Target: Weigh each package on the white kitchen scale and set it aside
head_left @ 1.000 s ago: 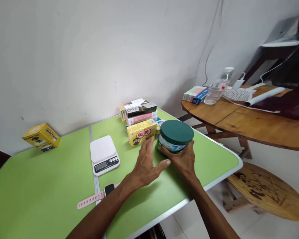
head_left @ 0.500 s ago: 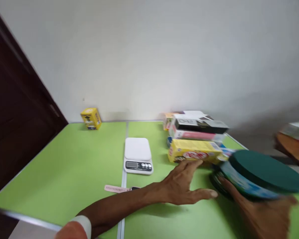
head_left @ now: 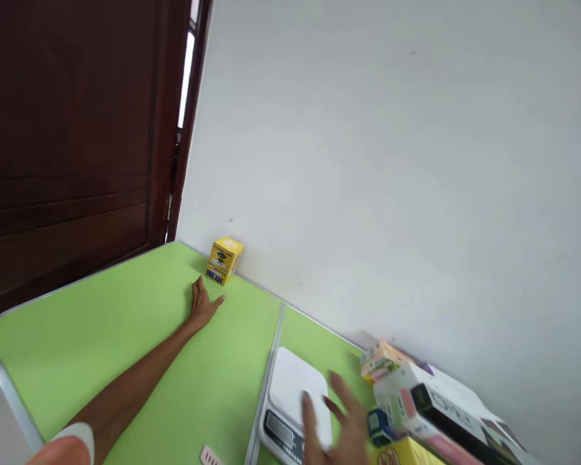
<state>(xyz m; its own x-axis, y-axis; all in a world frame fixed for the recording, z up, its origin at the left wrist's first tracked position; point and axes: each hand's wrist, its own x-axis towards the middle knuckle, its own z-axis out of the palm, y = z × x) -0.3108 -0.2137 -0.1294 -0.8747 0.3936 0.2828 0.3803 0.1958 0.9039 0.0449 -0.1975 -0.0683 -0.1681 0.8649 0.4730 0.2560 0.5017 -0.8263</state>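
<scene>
My left hand [head_left: 203, 303] is stretched far out over the green table [head_left: 101, 336], fingers apart and empty, just short of a small yellow box [head_left: 225, 259] that stands by the wall. My right hand [head_left: 341, 420] is blurred at the bottom, fingers spread, holding nothing, hovering over the right part of a white kitchen scale [head_left: 290, 394]. The green-lidded tin is out of view.
A stack of cartons [head_left: 421, 403] lies to the right of the scale near the wall. The end of a pink watch strap [head_left: 209, 456] shows at the bottom edge. A dark wooden door [head_left: 77, 129] stands behind the table's left end.
The view has swung left. My left hand has moved from beside the tin to near the yellow box. My right hand has let go of the tin and now hovers by the scale.
</scene>
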